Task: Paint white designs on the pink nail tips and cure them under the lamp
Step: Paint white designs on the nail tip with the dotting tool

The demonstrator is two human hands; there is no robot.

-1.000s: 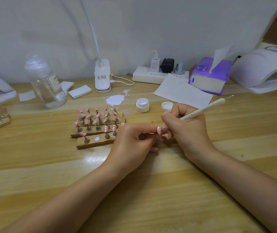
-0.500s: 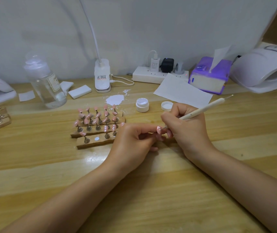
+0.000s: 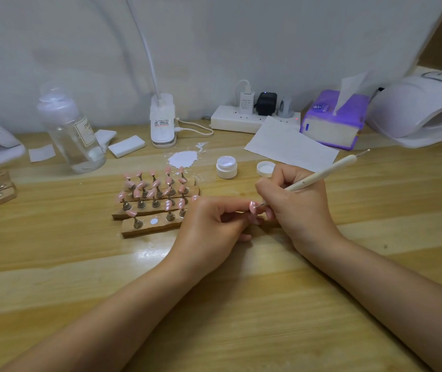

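Nail tip (image 3: pixel 253 207) — pink, with small white marks on it — sits pinched in our left hand (image 3: pixel 214 224), just above the table (image 3: pixel 241 304) and right of the wooden racks (image 3: pixel 155 208). Our right hand (image 3: pixel 295 202) grips the dotting pen (image 3: pixel 314 178) like a pencil, its fine point touching the tip's surface. Across the last second almost nothing shifts — both hands stay braced together, so we judge the design is mid-stroke. The open white gel jar (image 3: pixel 226 167) stands just beyond, and the curing lamp (image 3: pixel 424 108) waits at the far right, well apart.
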